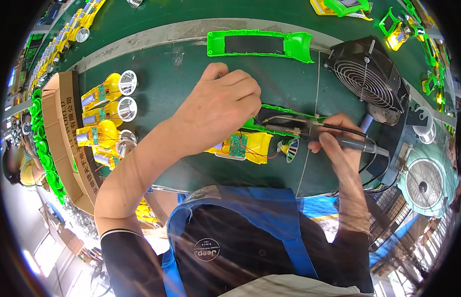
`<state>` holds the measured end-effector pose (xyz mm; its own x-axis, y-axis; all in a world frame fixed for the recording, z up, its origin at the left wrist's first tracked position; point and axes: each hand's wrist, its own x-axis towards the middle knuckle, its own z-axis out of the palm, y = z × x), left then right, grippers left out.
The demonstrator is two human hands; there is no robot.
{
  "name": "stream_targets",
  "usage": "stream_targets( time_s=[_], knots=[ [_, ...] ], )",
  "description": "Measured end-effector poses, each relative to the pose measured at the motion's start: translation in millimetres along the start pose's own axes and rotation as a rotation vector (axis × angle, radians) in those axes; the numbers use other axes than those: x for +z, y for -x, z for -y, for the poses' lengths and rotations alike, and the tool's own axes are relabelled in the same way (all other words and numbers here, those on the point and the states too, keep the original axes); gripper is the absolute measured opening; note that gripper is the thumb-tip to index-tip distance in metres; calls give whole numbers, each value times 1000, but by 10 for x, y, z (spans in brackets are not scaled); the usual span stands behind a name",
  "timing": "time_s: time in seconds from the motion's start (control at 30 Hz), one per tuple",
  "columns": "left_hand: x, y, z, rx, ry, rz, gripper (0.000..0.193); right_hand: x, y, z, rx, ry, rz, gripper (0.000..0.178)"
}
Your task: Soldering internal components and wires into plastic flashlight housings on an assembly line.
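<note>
My left hand point(230, 96) hovers over the bench with curled fingers. Whatever its fingertips may pinch is hidden behind the hand. In my right hand point(345, 159) lies a soldering iron point(350, 143), with a dark cable and a thin metal tube along it, pointing left. Under its tip and beside my left fingers is a green plastic casing point(276, 129). Nearer to me sits a yellow lamp housing point(260, 146) with a green circuit board point(238, 145); my left wrist partly covers it. Red wires run from it to a small reflector point(291, 150).
Another green casing point(296, 45) lies beyond my hands. A black fan point(364, 74) stands at the right, with a round pale-green fan point(422, 183) farther right. Several yellow lamp housings with reflectors point(127, 109) line the left, next to a cardboard box point(67, 109).
</note>
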<state>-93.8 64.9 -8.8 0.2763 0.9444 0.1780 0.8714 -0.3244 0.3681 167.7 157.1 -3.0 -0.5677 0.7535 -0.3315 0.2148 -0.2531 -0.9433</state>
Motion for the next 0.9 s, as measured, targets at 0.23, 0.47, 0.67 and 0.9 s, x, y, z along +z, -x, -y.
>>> stream_targets(
  time_s=[0.23,0.47,0.67,0.9],
  knots=[
    [-30,-7,-16,-2,-28,18,14,-111,113,-127,-168,-82,-68,30],
    [-43,-38,-36,-3,-13,18,16,-160,162,-155,-253,-32,-107,39],
    [-102,-36,-69,-12,21,34,14,-227,205,-210,-292,-60,-69,31],
    [-266,67,-53,-22,210,25,18,-305,275,-233,-403,-9,-114,29]
  ],
)
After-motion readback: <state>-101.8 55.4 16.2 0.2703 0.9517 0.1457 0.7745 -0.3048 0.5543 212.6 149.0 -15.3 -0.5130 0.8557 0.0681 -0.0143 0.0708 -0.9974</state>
